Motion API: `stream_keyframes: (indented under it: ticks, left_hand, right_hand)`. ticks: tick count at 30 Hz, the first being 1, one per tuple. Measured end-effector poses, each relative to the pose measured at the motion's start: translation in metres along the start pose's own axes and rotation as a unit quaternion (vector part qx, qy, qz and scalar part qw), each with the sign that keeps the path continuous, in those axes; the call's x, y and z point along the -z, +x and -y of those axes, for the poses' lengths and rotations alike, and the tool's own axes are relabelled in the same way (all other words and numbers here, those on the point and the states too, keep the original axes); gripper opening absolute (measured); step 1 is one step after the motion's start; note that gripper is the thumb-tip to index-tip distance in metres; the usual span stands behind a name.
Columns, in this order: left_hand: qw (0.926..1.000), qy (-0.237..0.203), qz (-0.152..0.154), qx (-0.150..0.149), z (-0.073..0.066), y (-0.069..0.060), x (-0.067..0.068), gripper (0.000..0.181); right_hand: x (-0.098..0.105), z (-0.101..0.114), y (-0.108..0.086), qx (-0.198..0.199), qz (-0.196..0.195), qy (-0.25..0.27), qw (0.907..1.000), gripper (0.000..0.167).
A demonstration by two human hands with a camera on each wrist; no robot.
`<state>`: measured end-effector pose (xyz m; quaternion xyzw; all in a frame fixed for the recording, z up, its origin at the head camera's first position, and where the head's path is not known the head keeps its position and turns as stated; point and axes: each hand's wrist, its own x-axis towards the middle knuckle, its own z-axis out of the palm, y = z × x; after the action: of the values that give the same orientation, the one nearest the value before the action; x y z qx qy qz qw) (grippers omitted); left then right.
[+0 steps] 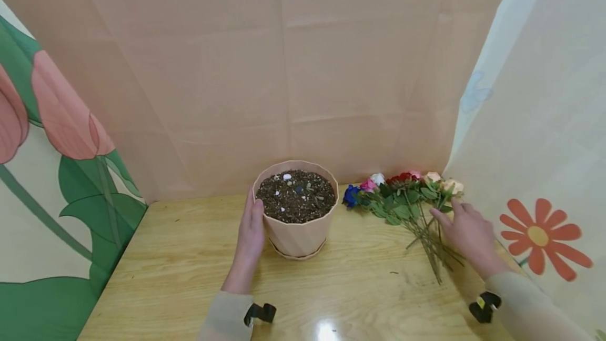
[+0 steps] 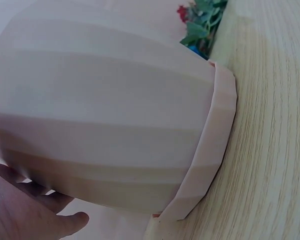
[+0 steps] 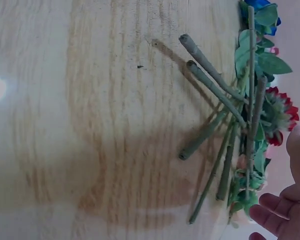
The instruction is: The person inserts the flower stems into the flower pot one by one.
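Observation:
A pale pink ribbed pot (image 1: pixel 297 236) full of dark soil with small white stones stands on its saucer (image 2: pixel 210 145). My left hand (image 1: pixel 251 230) lies against the pot's left side, thumb near the rim; the left wrist view shows its fingers (image 2: pixel 50 200) along the wall. To the right, artificial roses in blue, pink, white, red and peach (image 1: pixel 407 193) lie in a pile, their green stems (image 3: pixel 215 85) crossing and pointing toward the front. My right hand (image 1: pixel 468 233) is over the right end of the pile beside a peach rose (image 1: pixel 452 187), fingers spread, nothing visibly held.
The wooden table (image 1: pixel 184 267) ends against a pinkish-brown cloth backdrop (image 1: pixel 213 93). Printed cloths hang at both sides, with tulips (image 1: pixel 66 109) on the left and an orange flower (image 1: pixel 537 236) on the right. Small dark bits lie on the table.

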<state>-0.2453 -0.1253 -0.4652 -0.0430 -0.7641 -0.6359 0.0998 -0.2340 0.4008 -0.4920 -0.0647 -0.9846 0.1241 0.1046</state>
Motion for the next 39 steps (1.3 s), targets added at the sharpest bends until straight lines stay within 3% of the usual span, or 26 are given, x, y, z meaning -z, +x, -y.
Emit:
stream_keyframes:
  ticks: [17, 29, 39]
  left_hand:
    - [1.0, -0.003, 0.001, -0.005, -0.002, 0.002, 0.001, 0.064]
    - [1.0, -0.007, 0.001, 0.001, -0.002, 0.0, 0.0, 0.065]
    - [1.0, -0.004, 0.001, 0.002, 0.0, 0.0, 0.0, 0.064]
  right_hand:
    - [-0.027, -0.01, 0.015, -0.052, 0.017, 0.039, 0.9977, 0.11]
    - [-0.034, -0.016, 0.02, -0.073, 0.033, 0.063, 0.9948, 0.105]
    - [-0.038, -0.014, 0.024, -0.077, 0.044, 0.084, 0.9925, 0.088]
